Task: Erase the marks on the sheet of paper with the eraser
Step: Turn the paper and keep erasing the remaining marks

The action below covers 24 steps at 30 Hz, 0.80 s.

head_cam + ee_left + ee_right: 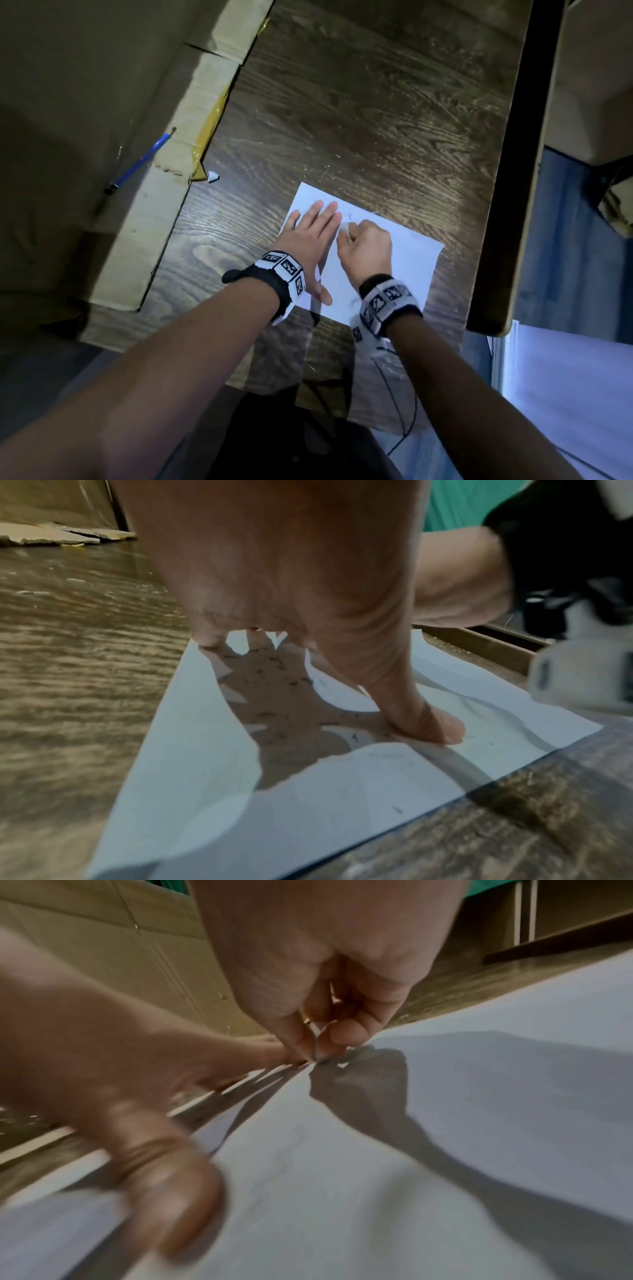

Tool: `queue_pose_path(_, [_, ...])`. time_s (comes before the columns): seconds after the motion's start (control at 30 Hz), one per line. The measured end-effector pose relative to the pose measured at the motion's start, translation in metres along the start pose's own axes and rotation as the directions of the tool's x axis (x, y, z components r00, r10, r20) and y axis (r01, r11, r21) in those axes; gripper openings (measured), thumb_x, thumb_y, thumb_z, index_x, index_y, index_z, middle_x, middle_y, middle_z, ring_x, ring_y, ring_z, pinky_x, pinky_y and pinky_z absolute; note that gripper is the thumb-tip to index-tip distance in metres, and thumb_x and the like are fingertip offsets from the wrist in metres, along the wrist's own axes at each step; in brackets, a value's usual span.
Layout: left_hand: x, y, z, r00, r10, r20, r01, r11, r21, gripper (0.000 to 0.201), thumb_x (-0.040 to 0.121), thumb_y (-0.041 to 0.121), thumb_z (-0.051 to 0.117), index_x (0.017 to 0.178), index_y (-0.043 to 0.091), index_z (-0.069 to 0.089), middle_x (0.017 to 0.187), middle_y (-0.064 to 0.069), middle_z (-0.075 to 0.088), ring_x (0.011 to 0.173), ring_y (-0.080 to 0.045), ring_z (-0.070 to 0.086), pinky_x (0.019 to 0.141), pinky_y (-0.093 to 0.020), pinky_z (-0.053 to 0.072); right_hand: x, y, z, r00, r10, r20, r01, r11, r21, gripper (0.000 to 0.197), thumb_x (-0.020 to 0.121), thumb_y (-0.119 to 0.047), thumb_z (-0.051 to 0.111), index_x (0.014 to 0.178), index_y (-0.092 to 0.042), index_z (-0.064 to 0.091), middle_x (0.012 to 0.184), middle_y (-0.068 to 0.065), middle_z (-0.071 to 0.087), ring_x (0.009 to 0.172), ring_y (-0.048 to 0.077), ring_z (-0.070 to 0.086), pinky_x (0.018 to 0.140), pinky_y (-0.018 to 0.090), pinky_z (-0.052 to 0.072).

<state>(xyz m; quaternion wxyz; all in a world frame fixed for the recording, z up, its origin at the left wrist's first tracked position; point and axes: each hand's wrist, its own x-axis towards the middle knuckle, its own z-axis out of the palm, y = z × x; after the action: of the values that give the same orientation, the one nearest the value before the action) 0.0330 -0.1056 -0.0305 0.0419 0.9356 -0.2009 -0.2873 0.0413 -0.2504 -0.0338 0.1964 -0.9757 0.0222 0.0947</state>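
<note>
A white sheet of paper (394, 270) lies on the wooden table near its front right corner. My left hand (317, 246) lies flat on the sheet's left part with straight fingers, and its thumb (435, 729) presses near the front edge. My right hand (349, 236) is curled just to the right of it and pinches a small white eraser (343, 228) against the paper. In the right wrist view only the eraser's tip (320, 1056) shows between thumb and forefinger. A faint pencil mark (350, 216) lies just beyond the eraser. Dark eraser crumbs (274, 674) are scattered under my left palm.
A large cardboard box (144, 219) lines the table's left side, with a blue pencil (144, 159) lying on it. A small white scrap (213, 176) sits by the box corner. The table's right edge (493, 219) runs close to the sheet. A black cable (407, 411) hangs at the front.
</note>
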Motion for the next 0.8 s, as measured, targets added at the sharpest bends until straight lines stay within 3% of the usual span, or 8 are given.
queue_pose_path(0.07, [0.000, 0.001, 0.001, 1.000, -0.011, 0.008, 0.011, 1.000, -0.004, 0.160, 0.050, 0.086, 0.074, 0.157, 0.014, -0.021, 0.163, -0.001, -0.031, 0.151, -0.025, -0.025, 0.123, -0.049, -0.006, -0.030, -0.004, -0.001, 0.999, 0.004, 0.038, -0.005, 0.999, 0.035, 0.032, 0.090, -0.031, 0.054, 0.066, -0.016, 0.040, 0.065, -0.001, 0.046, 0.061, 0.031, 0.055, 0.054, 0.030, 0.037])
queue_pose_path(0.13, [0.000, 0.001, 0.000, 1.000, -0.021, 0.017, 0.021, 1.000, -0.002, 0.160, 0.050, 0.084, 0.075, 0.157, 0.014, -0.022, 0.163, -0.001, -0.031, 0.151, -0.025, -0.025, 0.123, -0.049, -0.007, -0.059, -0.003, -0.011, 0.991, -0.091, 0.095, 0.079, 0.989, 0.125, 0.032, 0.088, -0.023, 0.061, 0.066, -0.016, 0.039, 0.064, 0.006, 0.050, 0.058, 0.033, 0.055, 0.051, 0.031, 0.039])
queue_pose_path(0.2, [0.001, 0.001, -0.001, 1.000, -0.016, 0.011, 0.016, 1.000, 0.002, 0.159, 0.051, 0.085, 0.074, 0.157, 0.014, -0.021, 0.163, -0.001, -0.030, 0.151, -0.025, -0.024, 0.123, -0.049, -0.006, -0.044, -0.002, -0.015, 0.981, -0.111, 0.157, 0.102, 0.992, 0.069, 0.030, 0.090, -0.026, 0.056, 0.067, -0.016, 0.041, 0.069, 0.009, 0.054, 0.064, 0.035, 0.057, 0.054, 0.033, 0.040])
queue_pose_path(0.3, [0.001, 0.001, 0.000, 1.000, -0.009, 0.024, 0.009, 1.000, 0.006, 0.160, 0.049, 0.089, 0.070, 0.157, 0.013, -0.021, 0.163, -0.001, -0.030, 0.151, -0.025, -0.025, 0.124, -0.049, -0.005, 0.005, -0.010, -0.012, 0.999, 0.005, 0.050, -0.007, 0.999, 0.036, 0.033, 0.091, -0.031, 0.050, 0.065, -0.013, 0.043, 0.070, 0.007, 0.053, 0.070, 0.035, 0.058, 0.056, 0.031, 0.039])
queue_pose_path(0.37, [0.000, 0.002, -0.001, 1.000, -0.019, 0.021, 0.019, 1.000, 0.009, 0.162, 0.048, 0.090, 0.070, 0.156, 0.012, -0.022, 0.163, 0.000, -0.031, 0.151, -0.024, -0.026, 0.124, -0.048, -0.006, -0.002, -0.016, -0.008, 0.999, 0.033, 0.019, -0.034, 0.998, 0.049, 0.032, 0.092, -0.029, 0.050, 0.065, -0.011, 0.046, 0.071, 0.008, 0.053, 0.070, 0.035, 0.058, 0.057, 0.032, 0.041])
queue_pose_path(0.5, [0.000, 0.001, -0.002, 1.000, -0.018, 0.014, 0.018, 1.000, -0.013, 0.156, 0.056, 0.077, 0.078, 0.156, 0.011, -0.022, 0.163, -0.003, -0.029, 0.151, -0.025, -0.024, 0.124, -0.049, -0.004, -0.058, -0.009, -0.014, 0.990, -0.067, 0.121, 0.054, 0.993, 0.105, 0.027, 0.091, -0.023, 0.056, 0.069, -0.008, 0.051, 0.070, 0.011, 0.056, 0.062, 0.032, 0.055, 0.057, 0.037, 0.047])
queue_pose_path(0.67, [0.002, 0.006, -0.004, 0.999, -0.042, 0.017, 0.041, 0.999, 0.004, 0.162, 0.049, 0.092, 0.067, 0.156, 0.008, -0.021, 0.164, -0.004, -0.028, 0.151, -0.028, -0.023, 0.124, -0.051, -0.002, 0.008, -0.007, -0.008, 0.998, -0.042, 0.048, 0.043, 0.999, -0.006, 0.038, 0.090, -0.030, 0.047, 0.058, -0.015, 0.035, 0.068, 0.005, 0.051, 0.064, 0.031, 0.054, 0.054, 0.031, 0.036])
queue_pose_path(0.8, [0.000, 0.010, -0.006, 0.998, -0.062, 0.026, 0.061, 0.997, 0.049, 0.169, 0.044, 0.094, 0.067, 0.154, 0.006, -0.025, 0.162, -0.009, -0.032, 0.150, -0.033, -0.026, 0.123, -0.055, 0.000, -0.028, 0.007, 0.001, 0.999, -0.036, 0.015, 0.035, 0.998, 0.043, 0.031, 0.090, -0.031, 0.052, 0.065, -0.014, 0.045, 0.067, 0.005, 0.050, 0.060, 0.027, 0.052, 0.053, 0.031, 0.037])
